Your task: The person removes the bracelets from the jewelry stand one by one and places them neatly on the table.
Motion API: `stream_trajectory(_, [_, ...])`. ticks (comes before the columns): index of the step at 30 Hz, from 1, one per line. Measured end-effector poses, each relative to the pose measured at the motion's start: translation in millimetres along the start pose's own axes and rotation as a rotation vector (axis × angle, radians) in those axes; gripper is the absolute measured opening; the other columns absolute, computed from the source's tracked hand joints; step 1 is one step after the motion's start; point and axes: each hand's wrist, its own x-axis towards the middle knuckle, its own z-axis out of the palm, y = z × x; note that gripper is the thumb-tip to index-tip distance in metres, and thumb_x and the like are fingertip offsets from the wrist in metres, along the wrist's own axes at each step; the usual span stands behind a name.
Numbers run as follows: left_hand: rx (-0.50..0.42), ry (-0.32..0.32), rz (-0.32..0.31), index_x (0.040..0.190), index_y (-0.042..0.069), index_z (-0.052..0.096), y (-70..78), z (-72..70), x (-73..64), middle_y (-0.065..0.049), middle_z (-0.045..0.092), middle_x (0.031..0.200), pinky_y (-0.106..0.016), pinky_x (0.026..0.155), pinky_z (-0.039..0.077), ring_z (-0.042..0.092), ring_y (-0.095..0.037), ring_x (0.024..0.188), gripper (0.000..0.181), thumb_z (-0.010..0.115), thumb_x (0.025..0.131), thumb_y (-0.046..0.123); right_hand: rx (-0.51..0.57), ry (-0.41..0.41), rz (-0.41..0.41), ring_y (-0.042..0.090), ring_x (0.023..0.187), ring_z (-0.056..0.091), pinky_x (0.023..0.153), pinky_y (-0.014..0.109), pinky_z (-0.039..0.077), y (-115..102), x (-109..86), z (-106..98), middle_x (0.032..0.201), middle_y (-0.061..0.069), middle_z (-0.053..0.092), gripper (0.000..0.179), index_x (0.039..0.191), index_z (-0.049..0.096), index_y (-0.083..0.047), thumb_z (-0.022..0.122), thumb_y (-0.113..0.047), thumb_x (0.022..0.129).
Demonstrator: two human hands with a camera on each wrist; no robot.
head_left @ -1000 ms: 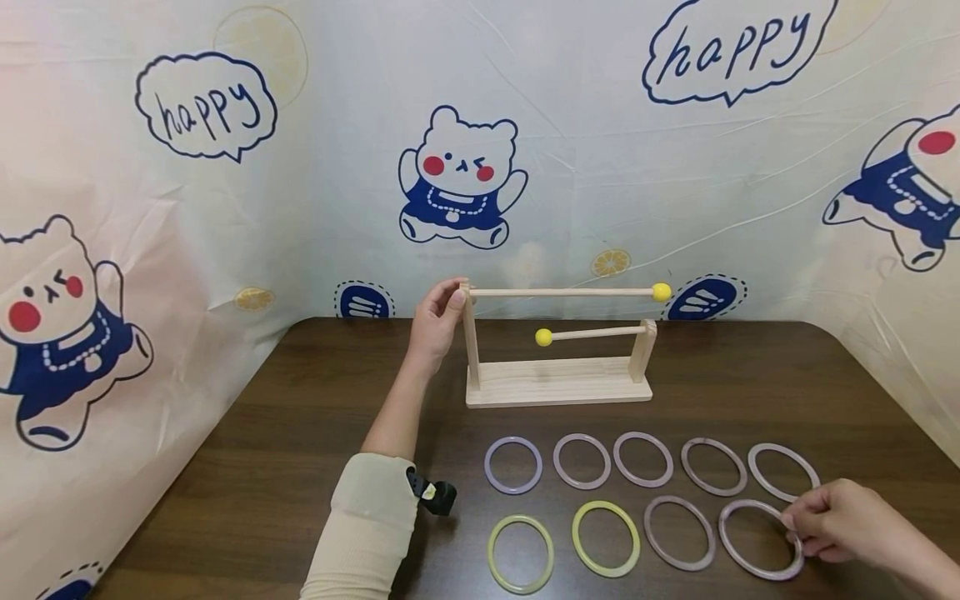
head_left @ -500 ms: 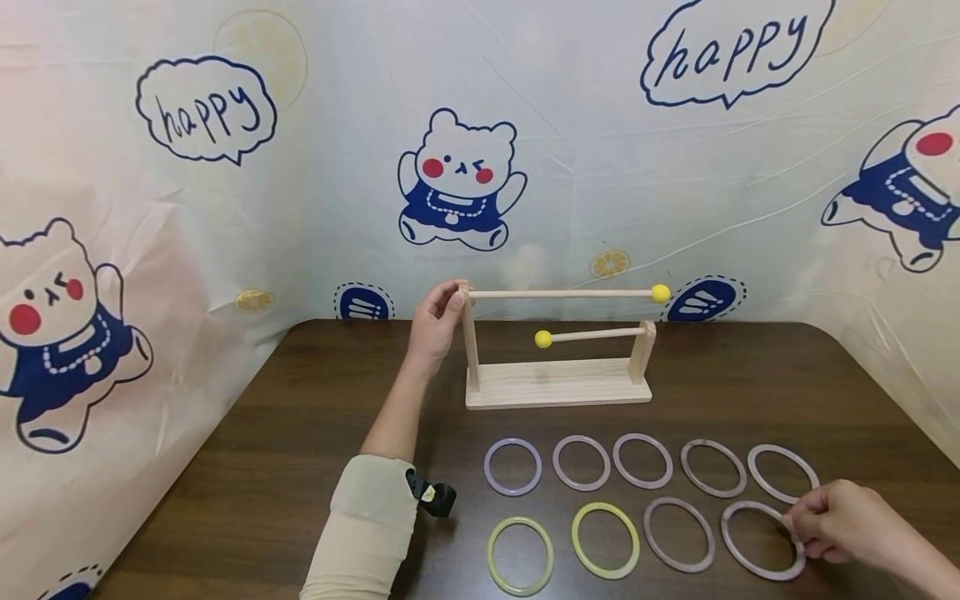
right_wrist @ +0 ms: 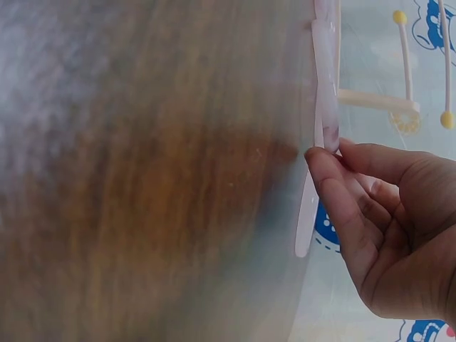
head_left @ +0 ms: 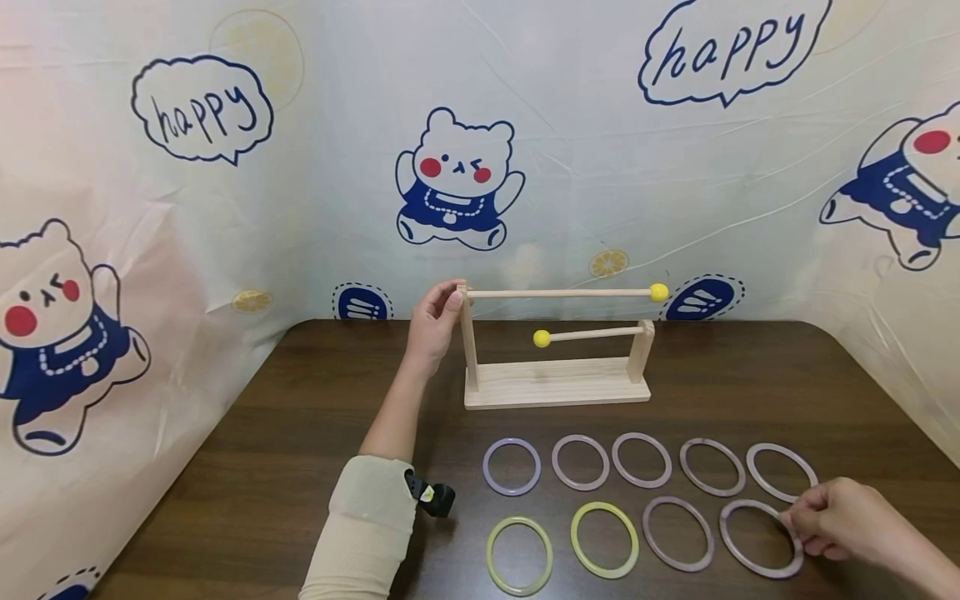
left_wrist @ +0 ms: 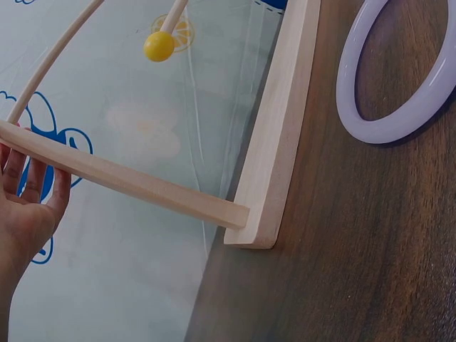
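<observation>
At the back of the table stands a pale wooden ring stand (head_left: 555,385), with two horizontal dowels tipped by yellow balls. My left hand (head_left: 432,329) grips the top of its taller left post (head_left: 469,346), thumb in front; in the left wrist view the fingers (left_wrist: 60,189) show behind the post. At the front right, my right hand (head_left: 847,521) pinches the right edge of a pale purple ring (head_left: 772,572) between thumb and index finger. The right wrist view shows that ring (right_wrist: 326,85) edge-on at the fingertips. Both dowels carry no rings.
Several more rings lie in two rows before the stand: a bluish one (head_left: 512,492) at the back left, purple ones rightward, and two yellow-green ones (head_left: 490,556) in front. A printed cloth (head_left: 570,167) hangs behind the dark wooden table (head_left: 300,467).
Both hands keep their places and holds. The pinched ring shifts only very slightly; the head view has drifted a little.
</observation>
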Motion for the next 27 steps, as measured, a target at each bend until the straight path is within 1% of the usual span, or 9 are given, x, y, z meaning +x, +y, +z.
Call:
stream_trajectory(4, [0.002, 0.000, -0.005, 0.120, -0.003, 0.054, 0.5, -0.1, -0.4, -0.015, 0.059, 0.103, -0.028, 0.081, 0.048, 0.058, -0.013, 0.090, 0.031, 0.051, 0.096, 0.017, -0.015, 0.008, 0.012, 0.014, 0.060, 0.060, 0.051, 0.027, 0.050, -2, 0.2, -1, 0.072, 0.003, 0.065, 0.014, 0.078, 0.070, -0.005, 0.063, -0.014, 0.087])
stream_trajectory(8, [-0.004, -0.001, -0.005, 0.120, -0.003, 0.054, 1.0, 0.3, -0.3, -0.014, 0.059, 0.102, -0.028, 0.081, 0.048, 0.058, -0.013, 0.090, 0.031, 0.050, 0.096, 0.016, -0.030, 0.014, 0.037, 0.014, 0.062, 0.060, 0.052, 0.027, 0.050, -4, 0.7, -1, 0.072, 0.000, 0.064, 0.016, 0.078, 0.070, -0.007, 0.066, -0.021, 0.086])
stream_trajectory(11, [-0.006, -0.001, -0.008, 0.120, -0.003, 0.055, 1.4, 0.7, -0.2, -0.015, 0.058, 0.103, -0.028, 0.080, 0.048, 0.058, -0.012, 0.090, 0.030, 0.050, 0.096, 0.015, -0.028, 0.010, 0.044, 0.015, 0.062, 0.060, 0.053, 0.027, 0.051, -4, 1.0, -1, 0.072, 0.000, 0.064, 0.014, 0.081, 0.070, -0.007, 0.065, -0.019, 0.086])
stream_trajectory(14, [0.001, -0.001, -0.010, 0.120, -0.002, 0.054, 1.3, 0.9, 0.3, -0.019, 0.057, 0.107, -0.028, 0.080, 0.048, 0.058, -0.013, 0.091, 0.030, 0.050, 0.096, 0.015, -0.027, 0.008, 0.041, 0.015, 0.062, 0.060, 0.053, 0.027, 0.051, -4, 1.4, -1, 0.072, 0.000, 0.063, 0.013, 0.081, 0.070, -0.007, 0.065, -0.018, 0.086])
stream_trajectory(17, [0.002, -0.003, -0.010, 0.120, -0.003, 0.054, 1.0, 1.2, 1.4, -0.023, 0.056, 0.110, -0.027, 0.079, 0.048, 0.058, -0.014, 0.091, 0.030, 0.050, 0.096, 0.015, -0.039, 0.011, 0.025, 0.014, 0.060, 0.059, 0.052, 0.027, 0.050, -5, 1.2, -2, 0.070, 0.001, 0.062, 0.017, 0.078, 0.068, -0.007, 0.063, -0.020, 0.088])
stream_trajectory(22, [0.004, -0.012, -0.018, 0.121, -0.004, 0.053, 1.9, 1.4, 2.0, -0.023, 0.056, 0.110, -0.027, 0.078, 0.048, 0.058, -0.015, 0.092, 0.031, 0.050, 0.096, 0.015, -0.060, 0.031, -0.013, 0.012, 0.057, 0.058, 0.050, 0.026, 0.049, -14, 3.7, -3, 0.065, 0.002, 0.061, 0.024, 0.075, 0.067, -0.007, 0.061, -0.025, 0.090])
stream_trajectory(25, [0.007, -0.017, -0.021, 0.121, -0.004, 0.053, 2.8, 0.7, 1.7, -0.023, 0.056, 0.111, -0.027, 0.079, 0.048, 0.058, -0.016, 0.092, 0.031, 0.049, 0.096, 0.015, -0.078, 0.069, -0.037, 0.010, 0.057, 0.058, 0.050, 0.025, 0.049, -25, 7.7, -3, 0.064, 0.001, 0.062, 0.026, 0.076, 0.068, -0.007, 0.060, -0.027, 0.091])
stream_trajectory(27, [0.010, -0.023, -0.021, 0.121, -0.004, 0.052, 3.6, -0.1, 1.5, -0.025, 0.055, 0.112, -0.028, 0.079, 0.048, 0.057, -0.016, 0.093, 0.031, 0.049, 0.097, 0.014, -0.124, 0.139, -0.058, 0.008, 0.055, 0.057, 0.050, 0.023, 0.048, -33, 10.5, -3, 0.062, -0.001, 0.061, 0.027, 0.074, 0.068, -0.009, 0.059, -0.028, 0.091])
